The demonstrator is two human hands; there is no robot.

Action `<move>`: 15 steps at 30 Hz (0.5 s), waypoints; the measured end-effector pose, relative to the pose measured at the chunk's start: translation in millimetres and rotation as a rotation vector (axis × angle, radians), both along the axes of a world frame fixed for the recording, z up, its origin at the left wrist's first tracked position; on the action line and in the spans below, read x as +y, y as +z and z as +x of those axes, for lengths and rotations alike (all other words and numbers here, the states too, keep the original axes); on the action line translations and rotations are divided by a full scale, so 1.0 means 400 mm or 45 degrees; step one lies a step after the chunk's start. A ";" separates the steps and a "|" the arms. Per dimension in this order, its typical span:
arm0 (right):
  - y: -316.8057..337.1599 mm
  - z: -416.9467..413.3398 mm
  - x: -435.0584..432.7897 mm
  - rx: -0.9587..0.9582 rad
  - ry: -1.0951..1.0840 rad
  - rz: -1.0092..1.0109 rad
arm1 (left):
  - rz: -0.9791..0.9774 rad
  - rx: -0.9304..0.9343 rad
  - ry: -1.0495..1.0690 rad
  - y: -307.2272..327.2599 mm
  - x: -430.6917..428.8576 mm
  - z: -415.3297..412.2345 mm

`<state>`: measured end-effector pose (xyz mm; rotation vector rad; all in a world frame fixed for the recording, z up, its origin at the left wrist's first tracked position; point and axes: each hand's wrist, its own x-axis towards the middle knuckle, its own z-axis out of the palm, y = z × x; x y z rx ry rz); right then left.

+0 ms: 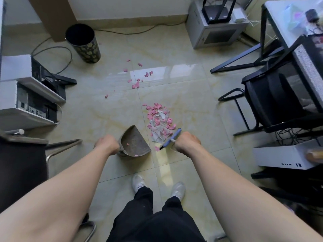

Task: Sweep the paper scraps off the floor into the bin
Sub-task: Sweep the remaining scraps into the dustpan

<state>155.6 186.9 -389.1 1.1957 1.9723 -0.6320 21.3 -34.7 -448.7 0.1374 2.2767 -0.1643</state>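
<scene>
2 hands (106, 144), 1 dustpan (135, 144), 1 bin (83, 43)

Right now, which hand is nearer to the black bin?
Left. The left hand, holding the dustpan, lies below the bin; the right hand, with the broom, is farther right.

Glossy tiled floor (183, 81) carries pink paper scraps (158, 117), a dustpan (135, 144), a black bin (83, 43)

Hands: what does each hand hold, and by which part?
The left hand holds the dustpan by its handle at the rear. The right hand holds the broom by its shaft, just above the blue head.
</scene>
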 end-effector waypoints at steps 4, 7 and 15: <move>0.012 -0.039 -0.024 0.121 -0.042 -0.016 | 0.012 -0.007 -0.006 -0.010 -0.017 -0.004; 0.015 -0.061 -0.032 0.127 -0.078 -0.003 | 0.019 -0.013 -0.017 -0.013 -0.033 -0.009; 0.085 -0.104 0.025 0.054 0.110 0.068 | 0.016 -0.127 -0.025 -0.003 -0.031 -0.036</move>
